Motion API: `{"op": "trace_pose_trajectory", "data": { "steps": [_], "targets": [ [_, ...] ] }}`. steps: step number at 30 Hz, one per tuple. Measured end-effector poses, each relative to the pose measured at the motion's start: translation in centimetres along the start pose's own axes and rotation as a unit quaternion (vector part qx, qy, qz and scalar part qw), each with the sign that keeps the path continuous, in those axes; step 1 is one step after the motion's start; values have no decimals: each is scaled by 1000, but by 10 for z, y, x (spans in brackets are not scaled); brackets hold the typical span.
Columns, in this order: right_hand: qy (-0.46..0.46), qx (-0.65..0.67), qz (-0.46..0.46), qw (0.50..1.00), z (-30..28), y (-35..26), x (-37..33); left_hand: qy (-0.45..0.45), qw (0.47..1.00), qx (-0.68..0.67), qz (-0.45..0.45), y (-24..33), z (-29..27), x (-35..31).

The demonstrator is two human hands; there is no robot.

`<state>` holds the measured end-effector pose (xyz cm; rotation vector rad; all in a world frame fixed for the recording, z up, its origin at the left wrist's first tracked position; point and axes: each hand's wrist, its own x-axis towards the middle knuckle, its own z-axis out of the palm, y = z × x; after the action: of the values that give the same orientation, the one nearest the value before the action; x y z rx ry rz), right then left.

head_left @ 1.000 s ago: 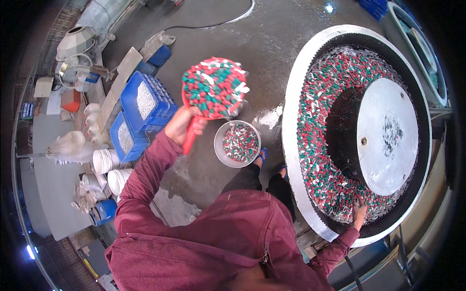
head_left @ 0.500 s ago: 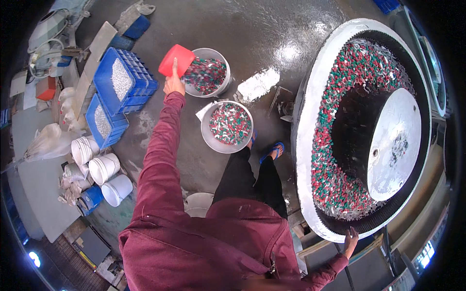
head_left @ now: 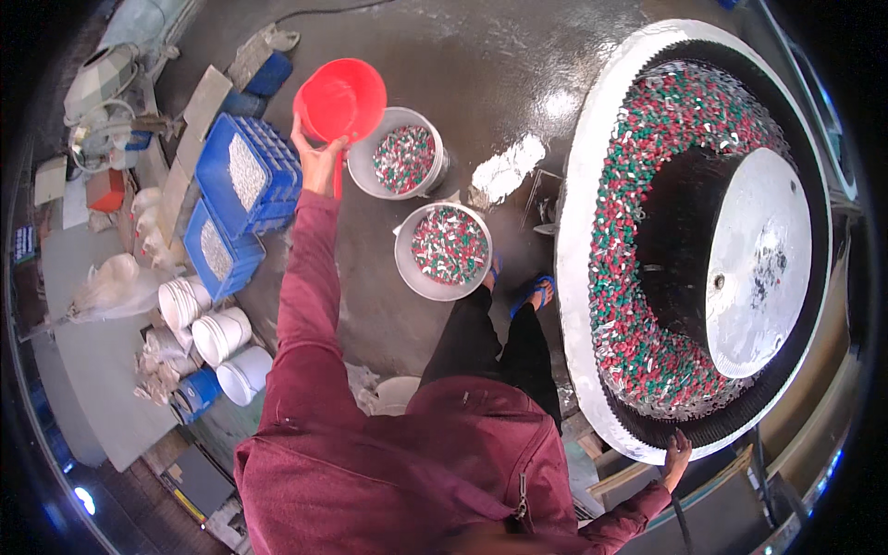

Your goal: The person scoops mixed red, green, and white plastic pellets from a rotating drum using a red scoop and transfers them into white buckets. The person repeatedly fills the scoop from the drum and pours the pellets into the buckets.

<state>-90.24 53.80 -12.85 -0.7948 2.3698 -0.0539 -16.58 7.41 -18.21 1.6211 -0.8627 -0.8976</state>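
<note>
The left hand (head_left: 317, 159) grips a smooth red plastic scoop (head_left: 340, 100), empty, above a round metal bucket (head_left: 401, 154) of red, green and white chips. The right hand (head_left: 676, 455) rests closed on the big drum's white rim (head_left: 581, 176). The concrete floor (head_left: 462, 55) is wet.

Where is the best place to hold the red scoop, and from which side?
Grip the red scoop by its handle, which runs down from the bowl toward the person. Come from below, as the left hand does, so the open bowl stays level; it looks empty.
</note>
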Motion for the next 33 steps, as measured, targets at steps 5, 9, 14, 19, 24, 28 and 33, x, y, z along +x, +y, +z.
{"op": "trace_pose_trajectory", "data": {
  "steps": [5,9,14,19,24,28,33],
  "targets": [
    [19,-143,-60,988,10,25,43,-266,939,108,190,125,112,-62],
    [241,-30,-196,950,32,13,98,-398,763,289,419,170,252,-116],
    [244,-99,-97,960,66,46,192,-286,552,614,485,112,435,-144],
    [204,105,70,971,116,108,240,-320,454,686,469,11,445,-162],
    [32,230,99,968,160,73,242,-416,453,744,261,-8,385,-259],
    [-97,358,-33,928,165,-17,198,-547,488,679,41,-34,376,-329],
    [-135,360,8,923,104,-109,136,-561,631,453,-287,-53,369,-395]
  ]
}}
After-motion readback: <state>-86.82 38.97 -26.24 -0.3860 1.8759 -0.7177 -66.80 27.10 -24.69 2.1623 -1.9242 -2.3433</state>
